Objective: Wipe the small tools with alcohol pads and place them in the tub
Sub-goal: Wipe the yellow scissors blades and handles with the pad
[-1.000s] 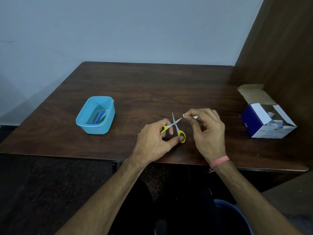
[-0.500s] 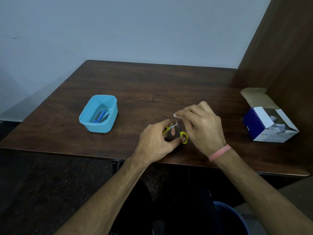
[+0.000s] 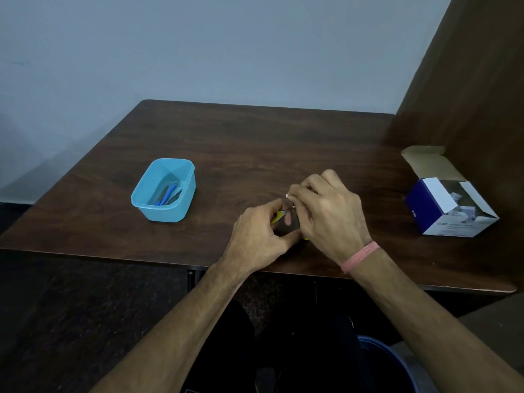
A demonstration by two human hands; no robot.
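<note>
**Hands closing over the scissors during the wipe**

Both hands meet at the near middle of the table (image 3: 255,143). Left hand (image 3: 259,236) grips the yellow-handled scissors (image 3: 279,215) by the handles, fingers curled round them. Right hand (image 3: 330,215) pinches a white alcohol pad (image 3: 289,195) at its fingertips and now lies over the blades; a second ago it was lifted clear and the open blades showed plainly, whereas only a sliver of handle and metal remains visible. By this reading the pad has come down onto the blades and the wiping stroke is in progress, with placement in the tub not yet due.

Blue tub (image 3: 147,207) stands well apart to the left, already holding several small tools (image 3: 168,194), blue-handled among them. An opened box (image 3: 450,211) of pads sits at the right edge beside a brown partition (image 3: 467,80). Nothing lies between the hands and the tub. A pink band (image 3: 360,256) circles the right wrist.
</note>
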